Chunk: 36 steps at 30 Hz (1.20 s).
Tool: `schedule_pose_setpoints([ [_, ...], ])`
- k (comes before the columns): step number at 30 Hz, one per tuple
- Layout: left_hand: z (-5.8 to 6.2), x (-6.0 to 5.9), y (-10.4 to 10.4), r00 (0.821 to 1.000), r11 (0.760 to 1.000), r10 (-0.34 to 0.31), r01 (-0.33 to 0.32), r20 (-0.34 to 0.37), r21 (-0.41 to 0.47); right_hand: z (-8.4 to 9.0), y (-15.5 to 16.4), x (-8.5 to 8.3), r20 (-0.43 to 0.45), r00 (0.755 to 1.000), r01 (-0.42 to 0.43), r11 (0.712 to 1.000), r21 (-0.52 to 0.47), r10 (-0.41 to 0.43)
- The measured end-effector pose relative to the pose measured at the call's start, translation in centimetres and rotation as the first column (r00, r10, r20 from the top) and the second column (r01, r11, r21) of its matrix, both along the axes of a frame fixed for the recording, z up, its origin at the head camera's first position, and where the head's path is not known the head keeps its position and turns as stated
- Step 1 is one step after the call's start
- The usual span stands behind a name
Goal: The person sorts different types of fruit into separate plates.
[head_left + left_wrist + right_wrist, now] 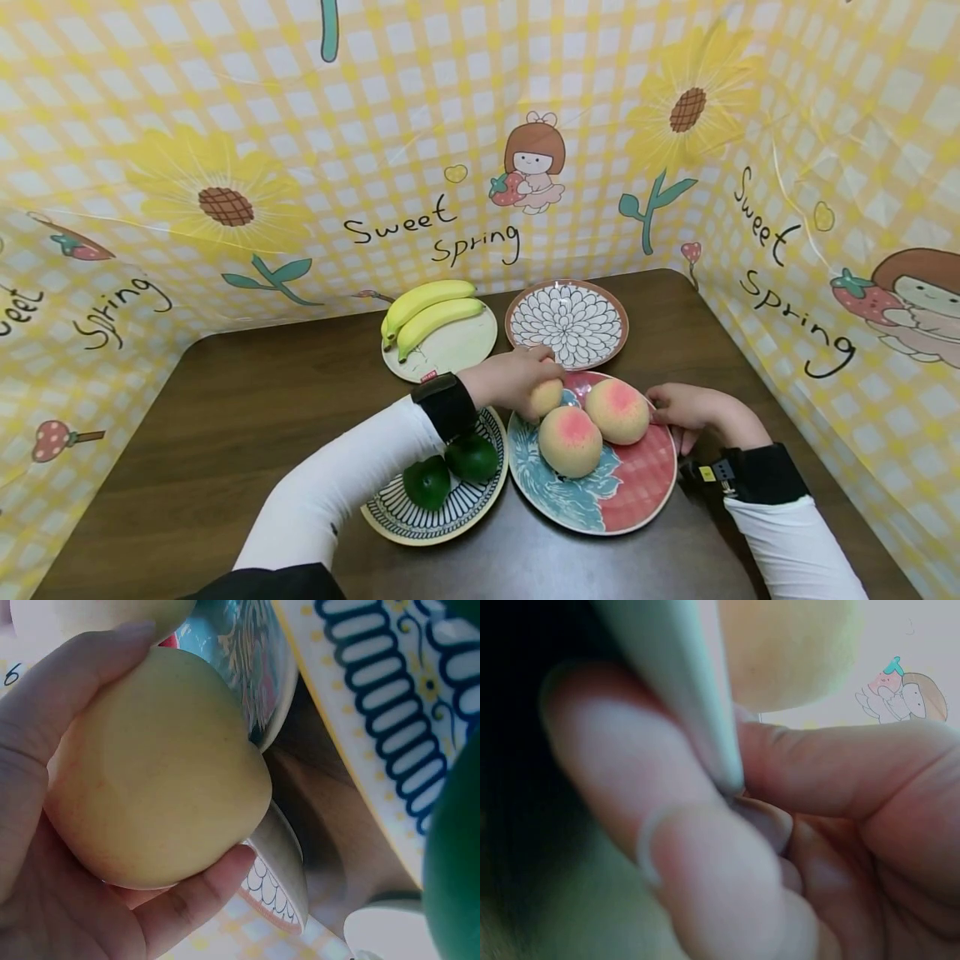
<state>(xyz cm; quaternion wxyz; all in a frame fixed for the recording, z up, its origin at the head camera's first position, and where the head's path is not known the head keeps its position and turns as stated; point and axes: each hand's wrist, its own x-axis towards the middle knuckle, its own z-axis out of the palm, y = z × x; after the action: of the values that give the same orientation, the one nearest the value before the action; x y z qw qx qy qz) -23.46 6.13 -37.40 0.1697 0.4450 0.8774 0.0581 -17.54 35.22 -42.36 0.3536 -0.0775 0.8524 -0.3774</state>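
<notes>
My left hand grips a pale yellow-pink peach at the far left edge of the pink-and-blue plate. In the left wrist view the thumb and fingers curl round this peach, just over the plate's rim. Two more peaches lie on the plate. My right hand pinches the plate's right rim; up close, its fingers clamp the rim, with a peach behind.
Two dark green fruits sit on a striped plate to the left. Two bananas lie on a cream plate at the back. An empty petal-patterned plate stands beside it. Yellow checked walls enclose the brown table.
</notes>
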Motion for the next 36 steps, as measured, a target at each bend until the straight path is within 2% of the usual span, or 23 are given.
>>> schedule_pose_setpoints([
  [9, -0.8, 0.4, 0.7, 1.0, 1.0, -0.019, 0.019, -0.023, -0.015, -0.4, 0.1, 0.2, 0.015, 1.0, 0.003, 1.0, -0.002, -0.002],
  [14, -1.1, 0.6, 1.0, 1.0, 0.999, -0.008, 0.007, -0.03, -0.04, -0.6, 0.1, 0.3, 0.025, 1.0, -0.004, 1.0, -0.001, 0.004],
  [21, -1.1, 0.9, 2.0, 0.999, 0.996, -0.017, 0.019, 0.032, -0.085, -0.7, 0.2, 0.6, 0.031, 0.999, 0.011, 1.0, 0.003, -0.011],
  [24, -1.2, 0.9, 2.4, 0.999, 0.993, -0.037, 0.04, 0.033, -0.11, -0.7, 0.1, 0.5, 0.033, 0.999, 0.011, 1.0, -0.005, -0.011],
  [31, -1.0, 0.6, 3.0, 0.999, 0.989, -0.03, 0.033, 0.023, -0.143, -0.4, 0.0, -0.1, 0.014, 1.0, -0.009, 1.0, 0.003, 0.009],
  [36, -0.9, 0.2, 3.3, 0.998, 0.988, -0.053, 0.056, 0.023, -0.141, -0.2, 0.2, -0.6, 0.01, 1.0, -0.019, 1.0, 0.008, 0.019],
])
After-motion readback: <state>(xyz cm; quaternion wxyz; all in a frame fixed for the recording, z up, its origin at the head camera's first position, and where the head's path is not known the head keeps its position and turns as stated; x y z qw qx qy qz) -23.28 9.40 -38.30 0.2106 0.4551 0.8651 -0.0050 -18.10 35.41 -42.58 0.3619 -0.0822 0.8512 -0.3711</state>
